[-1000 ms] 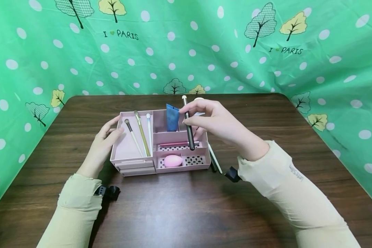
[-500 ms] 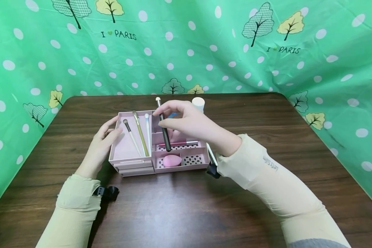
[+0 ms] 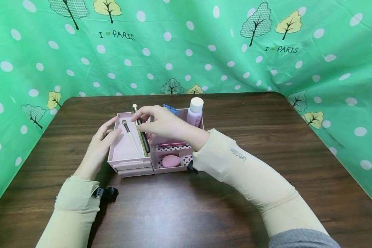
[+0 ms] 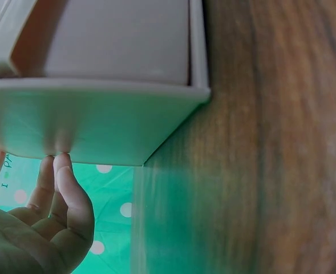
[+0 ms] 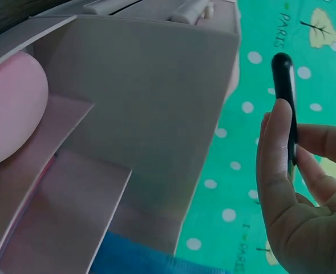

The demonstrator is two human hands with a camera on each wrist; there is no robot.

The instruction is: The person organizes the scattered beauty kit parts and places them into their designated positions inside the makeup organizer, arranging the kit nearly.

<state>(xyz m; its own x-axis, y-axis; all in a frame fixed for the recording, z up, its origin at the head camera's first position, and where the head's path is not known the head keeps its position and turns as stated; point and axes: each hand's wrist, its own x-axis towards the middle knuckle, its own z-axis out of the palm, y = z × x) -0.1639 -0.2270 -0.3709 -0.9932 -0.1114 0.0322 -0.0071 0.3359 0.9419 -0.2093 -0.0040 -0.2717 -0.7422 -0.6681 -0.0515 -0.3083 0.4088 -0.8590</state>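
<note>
A pink makeup organizer (image 3: 121, 151) stands on the table. My left hand (image 3: 96, 150) holds its left side, thumb over the rim; the fingertips touch the outer wall in the left wrist view. Above the organizer's left tray, my right hand (image 3: 161, 122) pinches a black-handled makeup brush (image 3: 145, 139), pale tip up and away. The handle's rounded black end also shows in the right wrist view. In the tray lies a white-handled brush (image 3: 131, 139) with dark bristles. A gold-green brush (image 3: 141, 140) lies partly hidden behind the held one.
The right-hand compartments hold a pink egg-shaped sponge (image 3: 171, 161), a slim pink tube (image 3: 170, 144), a blue tube (image 3: 170, 109) and a white-capped bottle (image 3: 195, 112). My right forearm crosses over the organizer's right side. A green polka-dot curtain (image 3: 186, 51) hangs behind the table (image 3: 161, 213).
My right hand has carried the black-handled brush leftward, from over the right compartments to over the left tray. The bottle has come into view behind the forearm. My left hand stays in place.
</note>
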